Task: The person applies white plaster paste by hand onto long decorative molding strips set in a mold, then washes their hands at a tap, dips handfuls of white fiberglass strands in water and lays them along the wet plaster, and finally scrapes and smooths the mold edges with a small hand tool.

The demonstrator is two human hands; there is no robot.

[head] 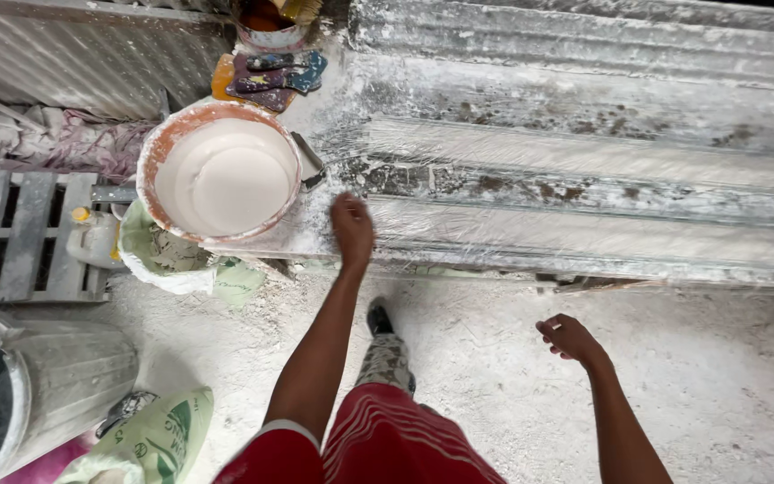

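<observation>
Seen from above: two bare hands, one basin, one long mould bench. Left hand point(352, 228) stretched forward and laid palm-down on the near edge of the long white mould bench point(584, 179), fingers together, gripping nothing that shows. Right hand point(569, 338) well apart from the left, hanging free over the dusty floor point(727, 376), fingers loosely curled, holding nothing.

Just left of the left hand, one round basin point(219, 172) with orange rim, filled with smooth white plaster, standing on the end of the bench. Beside the basin, on its right, one small metal scraper point(308, 161), partly hidden. Behind the basin, one smaller pot point(269, 22) with orange-brown content, and one pair of patterned sandals point(272, 76), so two pieces, lying together.

On the bench, several long ridges running left to right, wet and shiny, with dark spots on the far ones; exact count not possible to tell.

Under the basin, one pale green sack point(167, 255). At far left, one grey pallet point(20, 235) and one small white bottle with yellow cap point(91, 235). At lower left, one grey metal drum point(42, 385) and one second green sack point(150, 439). Between the arms, red shorts point(387, 439) and one dark shoe point(379, 317) on the floor.
</observation>
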